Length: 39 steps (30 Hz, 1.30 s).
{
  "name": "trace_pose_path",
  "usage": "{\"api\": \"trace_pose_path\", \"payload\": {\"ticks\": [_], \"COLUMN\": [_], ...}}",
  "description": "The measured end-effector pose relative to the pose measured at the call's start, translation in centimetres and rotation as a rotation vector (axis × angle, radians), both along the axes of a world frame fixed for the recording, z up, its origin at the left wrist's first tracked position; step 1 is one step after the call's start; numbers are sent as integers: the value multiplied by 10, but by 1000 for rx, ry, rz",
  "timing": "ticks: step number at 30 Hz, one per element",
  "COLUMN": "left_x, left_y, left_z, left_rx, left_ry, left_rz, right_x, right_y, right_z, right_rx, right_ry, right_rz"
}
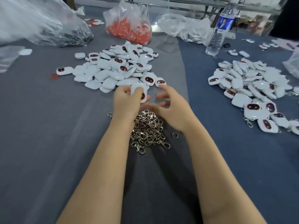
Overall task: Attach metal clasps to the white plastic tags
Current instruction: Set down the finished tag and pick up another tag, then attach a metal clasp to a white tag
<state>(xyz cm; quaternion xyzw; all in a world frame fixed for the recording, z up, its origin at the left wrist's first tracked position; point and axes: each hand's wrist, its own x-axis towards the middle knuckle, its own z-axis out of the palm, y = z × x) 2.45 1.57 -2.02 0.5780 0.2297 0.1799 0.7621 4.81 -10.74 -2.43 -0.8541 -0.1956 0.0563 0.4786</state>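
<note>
My left hand (125, 102) grips a white plastic tag (138, 89) with a dark oval face, just in front of a large heap of loose white tags (113, 67). My right hand (169, 105) hovers beside it with its fingers spread and relaxed, holding nothing. Under both wrists lies a heap of metal clasps (147, 130). A second heap of white tags with clasps on them (252, 88) lies at the right.
A clear bag of orange parts (129, 28) stands at the back, with a large clear bag of dark parts (48, 26) at the back left. A water bottle (218, 31) stands upright at the back right. Two loose rings (174, 135) lie near the clasps.
</note>
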Motion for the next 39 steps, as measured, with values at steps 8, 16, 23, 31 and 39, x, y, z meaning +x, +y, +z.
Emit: {"api": "trace_pose_path", "payload": {"ticks": [8, 16, 23, 31, 39], "left_x": [3, 3, -1, 0, 2], "left_y": [-9, -11, -12, -15, -13], "left_z": [-2, -4, -1, -5, -9], "left_rx": [166, 322, 190, 599, 756], "left_ry": [-115, -148, -163, -8, -17], "left_rz": [4, 8, -24, -249, -189], "right_x": [-5, -6, 5, 10, 9], "right_y": [16, 23, 7, -8, -9], "right_z": [-9, -15, -6, -2, -2], "right_rx": [-493, -506, 205, 489, 426], "right_ry": [-175, -160, 75, 185, 98], "right_rz": [150, -15, -202, -57, -155]}}
